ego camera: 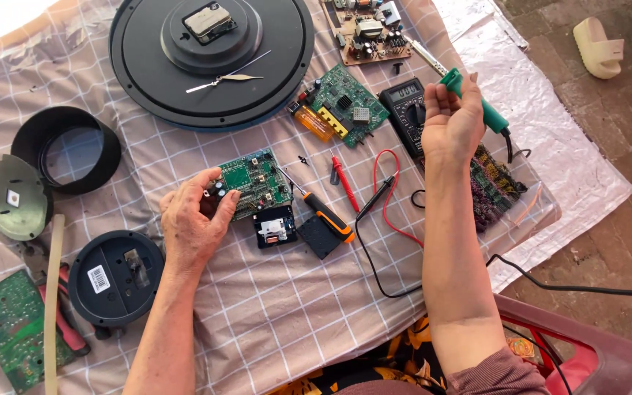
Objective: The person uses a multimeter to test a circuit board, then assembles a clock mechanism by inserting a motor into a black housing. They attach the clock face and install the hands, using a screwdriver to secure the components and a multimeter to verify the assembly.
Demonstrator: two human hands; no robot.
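Gripping a green circuit board (251, 183) at its edge, the left hand (193, 223) steadies it on the checked cloth (287, 307), while the right hand (451, 124) closes around a soldering iron (477, 102) (green handle) above the multimeter (405, 106).

The surface (279, 314) wears a beige cloth checked with thin white lines. The circuit board (254, 183) at the left hand (195, 223) is green, dotted with silver and black parts. The soldering iron (477, 102) in the right hand (451, 124) has a green handle. The screwdriver (327, 216) is orange and black, the clock back (210, 55) black, and the meter leads (385, 197) red and black.
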